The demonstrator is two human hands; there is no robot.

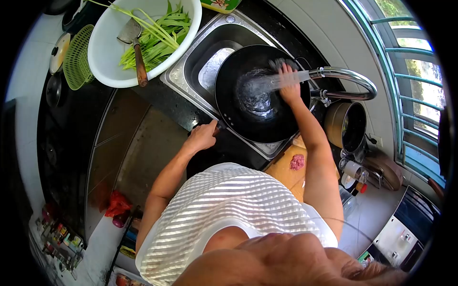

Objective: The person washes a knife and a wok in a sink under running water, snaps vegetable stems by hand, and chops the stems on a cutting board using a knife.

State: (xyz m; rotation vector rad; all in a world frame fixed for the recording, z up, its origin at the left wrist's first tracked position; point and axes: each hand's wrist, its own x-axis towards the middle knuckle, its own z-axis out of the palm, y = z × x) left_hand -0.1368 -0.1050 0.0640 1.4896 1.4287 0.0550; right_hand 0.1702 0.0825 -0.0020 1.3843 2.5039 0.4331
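Note:
A black wok [229, 112] rests over the sink [202, 47], with water swirling in its bottom. My left hand [202, 137] is closed around the wok's handle [219, 126] at the near left side. Inside the wok, by its far right wall, my right hand [289, 88] has its fingers on a blurred grey scrubber [276, 63]. A stream of water runs from the curved metal faucet [353, 74], passing by my right fingers into the wok.
A white basin [102, 71] holds green leafy vegetables [167, 33] and a wooden-handled spatula [139, 62]. Raw minced meat [297, 162] lies on a cutting board [281, 174]. A pot [336, 126] stands right of the faucet. A green colander [78, 57] leans at left.

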